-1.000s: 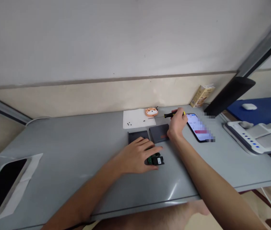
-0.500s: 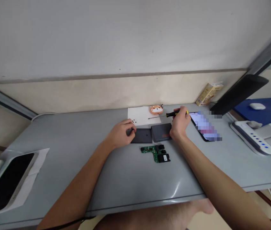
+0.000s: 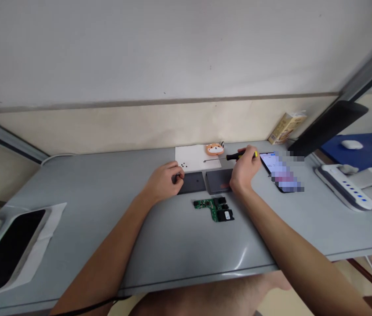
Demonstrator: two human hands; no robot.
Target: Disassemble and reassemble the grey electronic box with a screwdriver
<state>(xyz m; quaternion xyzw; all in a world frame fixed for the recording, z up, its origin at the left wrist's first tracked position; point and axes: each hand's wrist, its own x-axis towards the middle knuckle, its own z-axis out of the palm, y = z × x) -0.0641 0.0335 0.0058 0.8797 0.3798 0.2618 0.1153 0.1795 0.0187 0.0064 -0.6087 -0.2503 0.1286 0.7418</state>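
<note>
My left hand (image 3: 164, 181) grips the left edge of a flat dark case cover (image 3: 193, 182) lying on the grey table (image 3: 106, 210). My right hand (image 3: 245, 170) is closed around a small screwdriver (image 3: 235, 156) with a black and yellow handle, its thin shaft pointing left over a white paper sheet (image 3: 194, 158). A second dark case half (image 3: 219, 181) sits just left of my right wrist. A green circuit board (image 3: 214, 209) lies bare on the table in front of both case halves. Tiny dark screws (image 3: 183, 165) rest on the paper.
An orange animal-shaped charm (image 3: 214, 149) sits on the paper's far edge. A phone (image 3: 279, 172) with a lit screen lies right of my right hand. A small carton (image 3: 285, 127) leans on the wall. A white device (image 3: 353, 186) is at far right, a dark tray (image 3: 4, 250) at far left.
My left hand left the circuit board, uncovering it, and moved back to the dark cover's left edge, where it now grips. The right hand kept the screwdriver in about the same place.
</note>
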